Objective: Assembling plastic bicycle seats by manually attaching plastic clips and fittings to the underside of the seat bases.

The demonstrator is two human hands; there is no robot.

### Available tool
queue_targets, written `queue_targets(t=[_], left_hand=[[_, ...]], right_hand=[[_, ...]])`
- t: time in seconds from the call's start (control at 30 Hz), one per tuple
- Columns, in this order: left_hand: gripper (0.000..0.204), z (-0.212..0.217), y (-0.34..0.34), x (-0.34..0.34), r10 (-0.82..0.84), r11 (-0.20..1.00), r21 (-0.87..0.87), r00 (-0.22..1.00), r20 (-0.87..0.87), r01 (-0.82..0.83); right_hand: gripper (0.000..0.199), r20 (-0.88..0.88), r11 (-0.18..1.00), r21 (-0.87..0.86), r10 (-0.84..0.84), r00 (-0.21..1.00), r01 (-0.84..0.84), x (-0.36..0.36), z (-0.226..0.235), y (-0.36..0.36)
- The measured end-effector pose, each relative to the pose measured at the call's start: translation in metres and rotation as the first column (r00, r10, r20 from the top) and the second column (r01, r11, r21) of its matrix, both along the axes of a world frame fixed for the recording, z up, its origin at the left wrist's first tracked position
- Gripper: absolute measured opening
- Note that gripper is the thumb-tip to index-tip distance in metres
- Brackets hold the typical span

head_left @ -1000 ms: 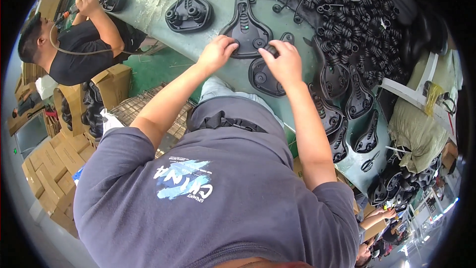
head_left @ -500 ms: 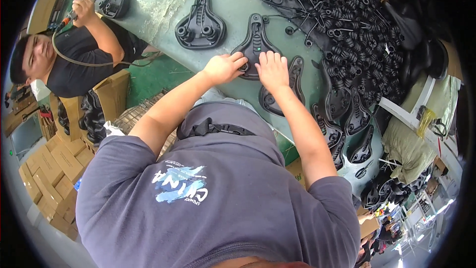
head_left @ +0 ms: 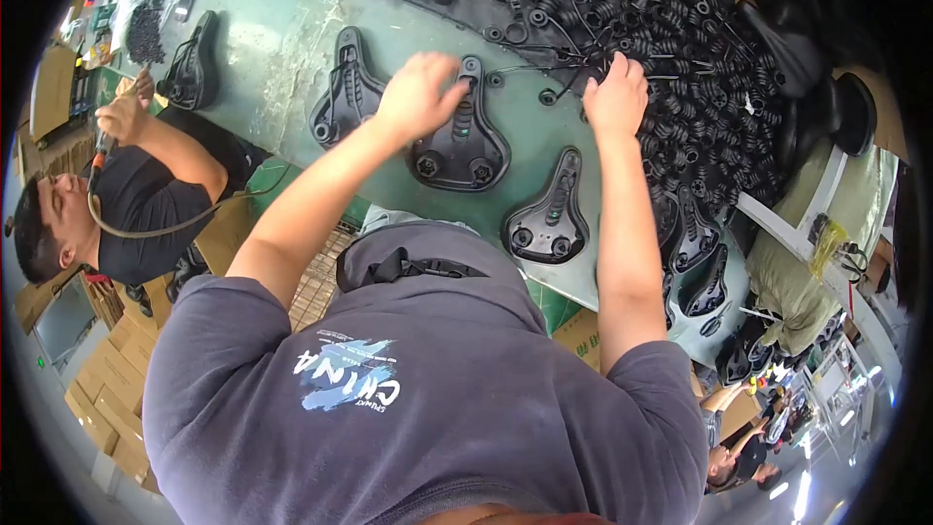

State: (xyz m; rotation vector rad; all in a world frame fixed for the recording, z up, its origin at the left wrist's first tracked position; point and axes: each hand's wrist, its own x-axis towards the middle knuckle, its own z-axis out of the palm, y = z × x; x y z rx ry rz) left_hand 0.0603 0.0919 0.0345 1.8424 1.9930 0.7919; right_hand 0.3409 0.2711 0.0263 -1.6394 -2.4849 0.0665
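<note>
Lying by the near edge of the surface (head_left: pixel 258 78), the seat (head_left: pixel 460 148) appears light, stiff, smooth; best held by its rim. Left hand (head_left: pixel 420 95) over its nose: fingers half-open, apparently empty. Right hand (head_left: pixel 617 105) at the springs (head_left: pixel 680 122): fingers bent, hold undeterminable.

At the left of my remote feed I see a co-worker in a black T-shirt (head_left: pixel 151 196) with an orange-collared hand tool (head_left: pixel 97 162) above stacked brown cardboard cartons (head_left: pixel 115 374), and at the right a pale green sack (head_left: pixel 792 280) beside a white metal frame (head_left: pixel 770 218).
</note>
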Motion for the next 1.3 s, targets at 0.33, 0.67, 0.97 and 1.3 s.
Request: queue_targets(t=[0.33,0.67,0.97,1.3], left_hand=[[0.074,-0.06,0.178,0.037,0.246,0.771,-0.562,0.954,-0.169,-0.299],[0.043,-0.055,0.129,0.035,0.256,0.943,-0.286,0.916,0.309,-0.167],[0.043,-0.062,0.094,0.099,0.455,0.839,-0.539,0.445,0.771,0.075],[0.047,-0.07,0.111,0.032,0.329,0.899,-0.376,0.914,0.239,-0.225]], right_hand=[[0.04,-0.066,0.971,0.022,0.239,0.969,-0.238,0.014,0.081,0.047],[0.024,-0.446,0.99,0.121,0.115,0.888,-0.067,0.016,0.184,0.021],[0.038,-0.102,0.986,-0.077,0.137,0.985,-0.145,0.04,0.114,0.021],[0.014,-0.318,0.95,0.293,0.208,0.925,-0.113,0.079,0.167,-0.027]])
